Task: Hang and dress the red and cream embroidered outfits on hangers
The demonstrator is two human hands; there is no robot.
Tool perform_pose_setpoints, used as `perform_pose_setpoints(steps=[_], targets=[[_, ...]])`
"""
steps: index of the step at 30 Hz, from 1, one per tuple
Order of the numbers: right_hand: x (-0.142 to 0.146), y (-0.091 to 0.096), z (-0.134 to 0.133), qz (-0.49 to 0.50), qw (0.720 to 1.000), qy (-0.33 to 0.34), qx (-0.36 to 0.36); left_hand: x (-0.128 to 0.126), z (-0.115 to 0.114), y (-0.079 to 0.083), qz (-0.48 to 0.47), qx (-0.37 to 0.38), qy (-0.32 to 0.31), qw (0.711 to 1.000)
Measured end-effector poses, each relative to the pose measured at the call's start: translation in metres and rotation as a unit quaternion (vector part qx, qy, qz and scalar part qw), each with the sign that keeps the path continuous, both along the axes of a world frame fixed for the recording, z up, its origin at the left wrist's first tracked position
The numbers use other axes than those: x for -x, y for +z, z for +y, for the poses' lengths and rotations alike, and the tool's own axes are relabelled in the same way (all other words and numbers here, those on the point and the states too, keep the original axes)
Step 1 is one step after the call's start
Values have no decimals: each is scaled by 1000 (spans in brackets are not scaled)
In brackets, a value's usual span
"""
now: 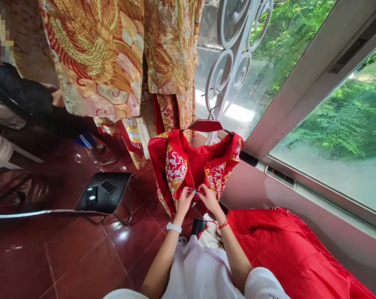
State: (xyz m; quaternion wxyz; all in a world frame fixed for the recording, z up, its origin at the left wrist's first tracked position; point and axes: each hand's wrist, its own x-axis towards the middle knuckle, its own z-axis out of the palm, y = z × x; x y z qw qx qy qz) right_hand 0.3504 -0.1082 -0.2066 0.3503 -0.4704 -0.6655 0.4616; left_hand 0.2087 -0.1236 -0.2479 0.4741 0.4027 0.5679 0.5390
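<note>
A red embroidered jacket (188, 166) hangs open on a red hanger (206, 124) hooked on a white scrolled metal grille (234, 62) by the window. My left hand (185, 197) pinches the jacket's left front edge, fingers closed on the cloth. My right hand (207, 197) pinches the right front edge close beside it, the two hands almost touching. A white watch (174, 227) is on my left wrist and a red string (223, 225) on my right.
Gold and red embroidered garments (100, 58) hang above at left. A black stool (105, 193) with two phones stands on the red tile floor. A red cloth (287, 253) lies at right by the window sill. Another person's legs (91, 141) are at left.
</note>
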Motion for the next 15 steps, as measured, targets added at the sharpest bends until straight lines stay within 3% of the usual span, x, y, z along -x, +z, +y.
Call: perform_pose_setpoints(steps=[3,7,11,13,15], targets=[[-6,8,-4,-6,1000,-26,1,2,-9,15,-6,-4,-27,1000],[-13,13,-7,-13,997,-79,1,16,-44,30,-5,-24,-76,997],[-16,14,-11,32,995,-92,28,24,-78,28,94,-32,53,994],[-15,16,-14,53,994,-91,39,18,-86,26,199,-58,118,971],[-14,19,-16,60,993,-94,36,6,-88,27,306,-101,130,938]])
